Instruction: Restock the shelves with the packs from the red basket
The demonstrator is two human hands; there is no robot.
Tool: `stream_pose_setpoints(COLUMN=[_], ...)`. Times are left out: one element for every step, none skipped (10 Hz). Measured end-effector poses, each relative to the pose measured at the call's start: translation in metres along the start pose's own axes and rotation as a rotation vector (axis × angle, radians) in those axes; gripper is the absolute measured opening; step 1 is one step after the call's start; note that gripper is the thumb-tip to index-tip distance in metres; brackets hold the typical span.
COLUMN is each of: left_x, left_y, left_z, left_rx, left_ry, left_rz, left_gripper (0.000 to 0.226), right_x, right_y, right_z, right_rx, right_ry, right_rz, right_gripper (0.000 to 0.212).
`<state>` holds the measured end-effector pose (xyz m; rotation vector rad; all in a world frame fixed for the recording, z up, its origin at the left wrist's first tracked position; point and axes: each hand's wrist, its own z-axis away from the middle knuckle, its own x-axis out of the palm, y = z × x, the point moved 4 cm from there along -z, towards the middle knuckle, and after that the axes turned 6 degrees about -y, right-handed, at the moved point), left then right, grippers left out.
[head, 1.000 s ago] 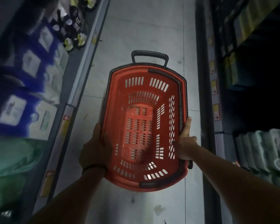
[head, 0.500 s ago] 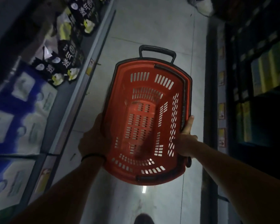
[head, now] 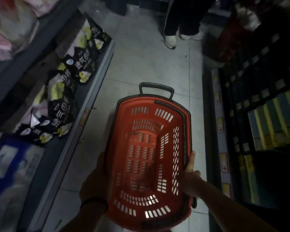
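Observation:
I carry the red basket over the aisle floor, and its slotted bottom shows no packs inside. A dark pull handle sticks out at its far end. My left hand grips the basket's left rim; a dark band circles that wrist. On the right rim my right hand holds on with the thumb laid along the edge. Black and yellow packs lie on the low shelf to the left.
Blue and white packs fill the near left shelf. A dark shelf unit with yellow price tags and yellow boxes lines the right side. Another person's legs and white shoes stand ahead in the aisle.
The view has moved forward along the aisle with the basket held the same way. The black and yellow packs slid nearer on the left, and a person's legs came into sight ahead.

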<state>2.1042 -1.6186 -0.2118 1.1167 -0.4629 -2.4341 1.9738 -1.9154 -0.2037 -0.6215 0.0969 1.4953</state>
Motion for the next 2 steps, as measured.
stream_pose_setpoints(left_x=[-0.003, -0.012], left_y=[0.001, -0.004], left_z=[-0.009, -0.011], left_rx=[-0.009, -0.088], left_ry=[-0.117, -0.14], left_rz=[0.064, -0.013], left_gripper=[0.079, 0.078], right_x=[-0.01, -0.02], right_y=[-0.011, -0.014], right_z=[0.006, 0.022], right_rx=[-0.024, 0.028], right_ry=[-0.132, -0.154], right_rz=[0.106, 0.174], right_gripper=[0.146, 0.134])
